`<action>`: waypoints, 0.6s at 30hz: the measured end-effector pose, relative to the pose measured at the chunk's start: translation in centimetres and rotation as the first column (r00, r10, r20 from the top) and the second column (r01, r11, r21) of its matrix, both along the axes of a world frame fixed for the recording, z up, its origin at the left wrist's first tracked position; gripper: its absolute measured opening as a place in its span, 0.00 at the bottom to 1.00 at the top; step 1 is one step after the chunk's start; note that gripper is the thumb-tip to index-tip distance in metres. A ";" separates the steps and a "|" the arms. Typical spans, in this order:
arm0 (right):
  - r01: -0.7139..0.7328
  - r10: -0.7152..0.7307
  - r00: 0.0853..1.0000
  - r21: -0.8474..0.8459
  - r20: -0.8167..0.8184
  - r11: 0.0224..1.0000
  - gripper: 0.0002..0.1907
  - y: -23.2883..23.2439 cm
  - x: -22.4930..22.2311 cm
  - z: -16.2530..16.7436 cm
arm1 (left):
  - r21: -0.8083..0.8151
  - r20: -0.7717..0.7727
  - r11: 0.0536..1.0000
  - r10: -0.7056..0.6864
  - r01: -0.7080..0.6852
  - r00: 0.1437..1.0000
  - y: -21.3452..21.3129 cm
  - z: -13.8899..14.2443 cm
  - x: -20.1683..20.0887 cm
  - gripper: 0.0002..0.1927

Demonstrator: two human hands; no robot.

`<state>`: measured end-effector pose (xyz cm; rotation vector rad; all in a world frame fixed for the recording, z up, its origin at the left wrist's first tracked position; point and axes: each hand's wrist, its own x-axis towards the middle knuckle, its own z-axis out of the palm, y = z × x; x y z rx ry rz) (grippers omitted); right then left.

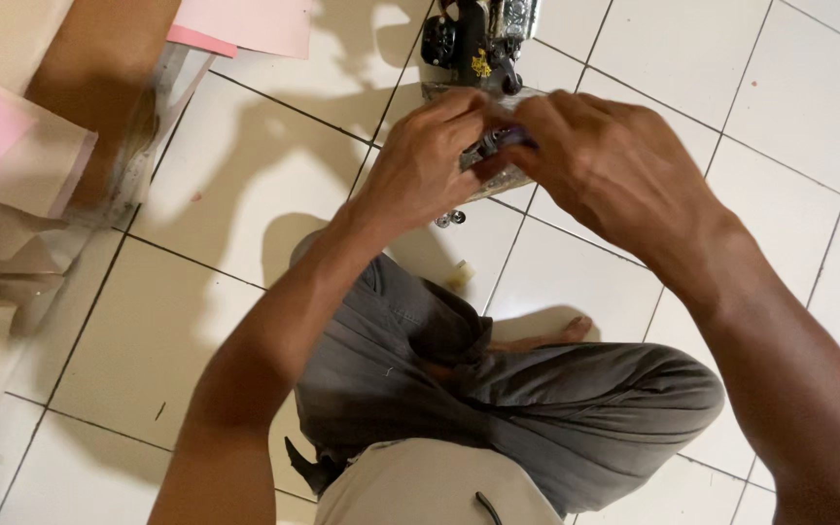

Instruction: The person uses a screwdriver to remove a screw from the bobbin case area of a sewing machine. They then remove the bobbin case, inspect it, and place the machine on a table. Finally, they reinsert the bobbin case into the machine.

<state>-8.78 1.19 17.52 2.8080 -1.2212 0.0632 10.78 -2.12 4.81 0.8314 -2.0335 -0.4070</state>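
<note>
The person sits cross-legged on the white floor tiles [245, 185], both hands raised at about 12 o'clock of the view. The left hand [430, 156] and the right hand [605, 165] meet fingertip to fingertip over a small purple part [504, 137], which sits between them just in front of the black machine [473, 44] at the top edge. The left fingers are curled in close, thumb and forefinger pinched near the part; the right fingers are likewise drawn together, their tips on or around it. Which hand truly carries it I cannot tell, since the fingertips cover most of it.

Under the hands, at 6 o'clock of them, lies a metal piece [498, 180] with small screws [451, 219] beside it on the tile. A pale yellow bit [460, 275] rests further down, near the knee of the grey trousers [537, 399]. Pink card sheets [245, 24] and brown paper [12, 243] lie at 10 and 9 o'clock.

As I judge it, the main risk is a slip: the part is tiny and held only by fingertips, so a loose pinch could drop it onto the hard tile, where it might roll away or under the machine. The loose screws could also be nudged and scattered by a wrist or knee. The hands block the view of the part, which makes misalignment likely.
</note>
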 end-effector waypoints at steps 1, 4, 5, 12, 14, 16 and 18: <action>0.069 -0.069 0.996 0.015 0.061 0.998 0.12 0.7 -0.5 0.0 | 0.158 -0.036 0.987 0.041 -0.035 0.999 1.3 0.0 0.0 0.15; 0.198 -0.194 0.959 0.001 0.208 0.980 0.10 3.9 -2.4 -0.4 | 0.770 -0.474 0.579 0.240 0.268 0.847 5.1 -0.8 -1.9 0.11; 0.197 -0.184 0.954 -0.033 0.236 0.980 0.07 5.1 -2.5 -1.1 | 0.718 -0.673 0.449 0.256 0.531 0.694 5.9 -1.3 -2.7 0.15; 0.298 -0.262 0.937 -0.134 0.231 0.945 0.19 9.0 -1.7 -5.1 | 0.395 -0.814 0.300 0.553 0.869 0.179 6.6 -4.0 -7.3 0.13; 0.328 -0.287 0.921 -0.127 0.264 0.936 0.20 8.8 -1.5 -5.3 | 0.407 -0.818 0.316 0.544 0.857 0.187 6.1 -3.9 -7.3 0.12; 0.369 -0.331 0.905 -0.107 0.266 0.923 0.21 8.3 -1.2 -5.3 | 0.423 -0.821 0.315 0.529 0.850 0.213 5.6 -3.7 -7.0 0.12; 0.403 -0.376 0.896 -0.078 0.237 0.912 0.20 7.7 -0.8 -5.3 | 0.444 -0.825 0.312 0.509 0.840 0.247 4.9 -3.7 -6.7 0.13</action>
